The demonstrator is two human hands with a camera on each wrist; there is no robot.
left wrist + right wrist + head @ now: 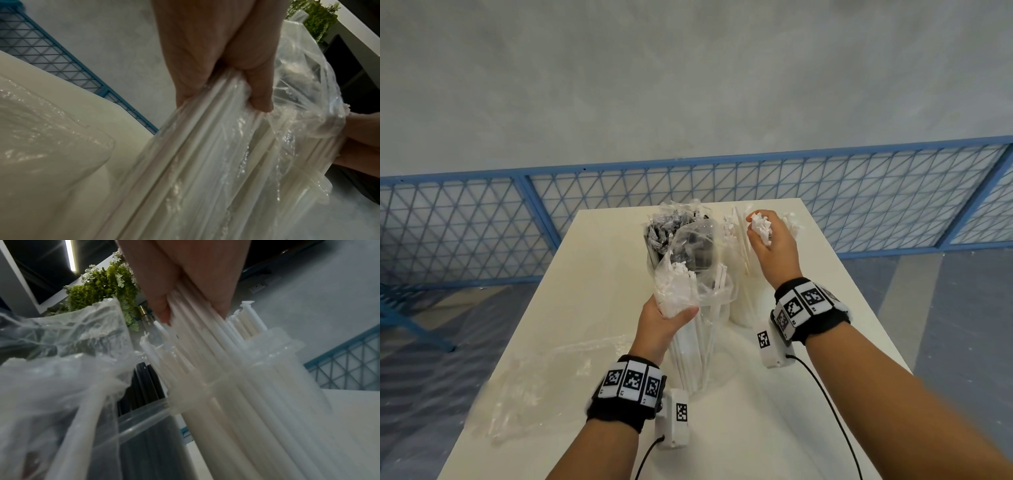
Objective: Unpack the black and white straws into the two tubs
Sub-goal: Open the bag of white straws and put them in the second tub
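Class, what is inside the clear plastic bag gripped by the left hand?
White straws fill the clear bag held by the left hand. The crumpled film hides their count and lower ends.

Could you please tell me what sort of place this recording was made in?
Probably an indoor workshop or lab-style work area, not a home kitchen: a plain white table stands on a bare concrete floor, fenced by blue wire-mesh panels. Artificial greenery shows behind.

Tub bases [739,318] behind plastic bag [681,291]
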